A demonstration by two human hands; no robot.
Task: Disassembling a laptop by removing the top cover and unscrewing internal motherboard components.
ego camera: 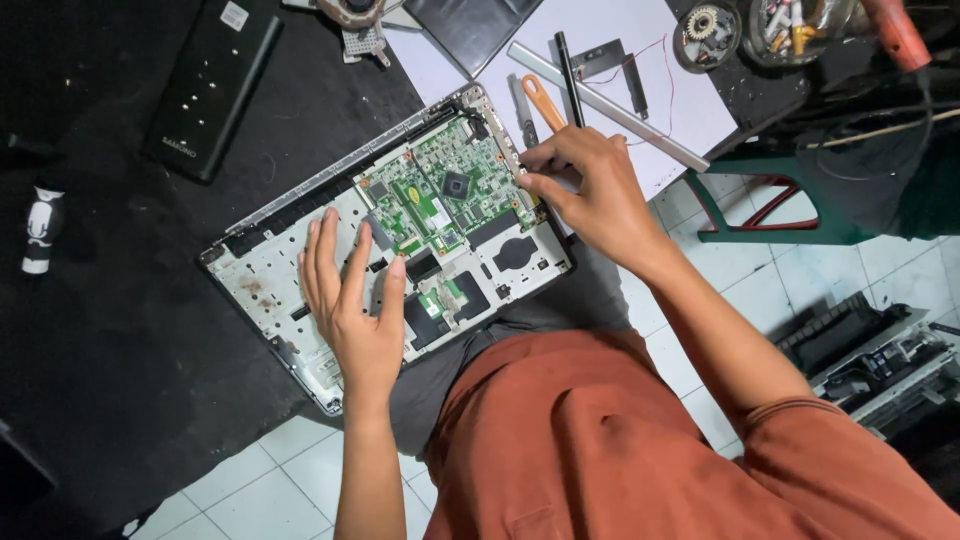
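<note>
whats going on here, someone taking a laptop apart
A person sits with an opened laptop across their lap, its green circuit board exposed. The left hand lies flat on the chassis, steadying it. The right hand pinches at the board's right edge. A screwdriver, pen and ruler lie on white paper nearby.

Opened grey laptop base (290, 270), green circuit board (440, 190) exposed, lies tilted on black table.

Beyond the white paper sheet (690, 95): round tin of gears (707, 32) and glass jar (798, 28). On the sheet: metal ruler (640, 125), orange-handled tool (545, 102), black pen (570, 65). Far left of it: black power bank (212, 85), small white bottle (40, 230).
</note>
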